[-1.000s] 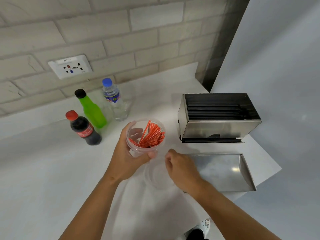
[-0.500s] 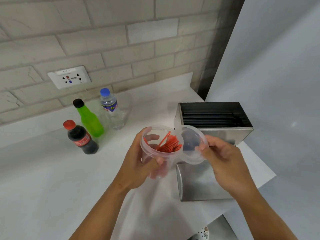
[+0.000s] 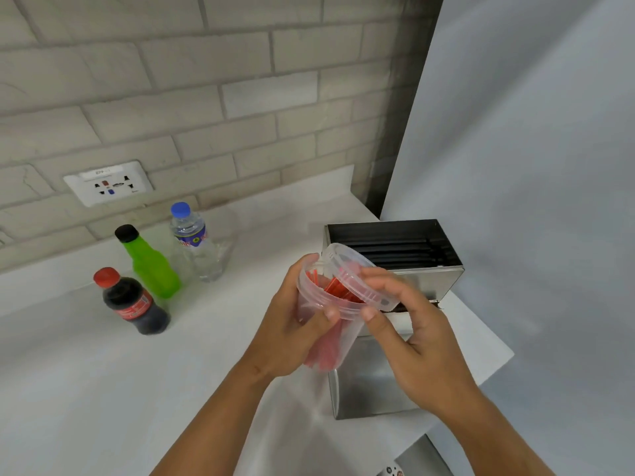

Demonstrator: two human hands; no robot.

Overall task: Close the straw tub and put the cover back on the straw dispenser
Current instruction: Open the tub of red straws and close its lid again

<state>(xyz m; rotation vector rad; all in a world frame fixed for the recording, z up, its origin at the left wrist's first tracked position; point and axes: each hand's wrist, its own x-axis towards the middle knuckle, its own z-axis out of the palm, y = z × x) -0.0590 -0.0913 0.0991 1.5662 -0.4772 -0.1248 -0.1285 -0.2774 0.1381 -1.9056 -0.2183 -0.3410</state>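
While the left hand (image 3: 292, 324) grips a clear tub (image 3: 326, 324) of red straws (image 3: 338, 290) around its body, the right hand (image 3: 405, 324) pinches a clear lid (image 3: 357, 280) by its near edge and holds it tilted over the tub's mouth. The lid's near side appears to meet the rim by the thumbs, though blur makes the contact hard to judge; its far side stands raised, so the tub is not yet closed. Just beyond the hands, the steel dispenser (image 3: 429, 280) stands open at the top, dark straws showing inside. Below the right hand, its steel cover (image 3: 367, 389) lies flat on the counter (image 3: 103, 389), untouched. Both steps remain: pressing the lid down, then replacing the cover. Three bottles (image 3: 147, 266) stand well to the left of the hands.
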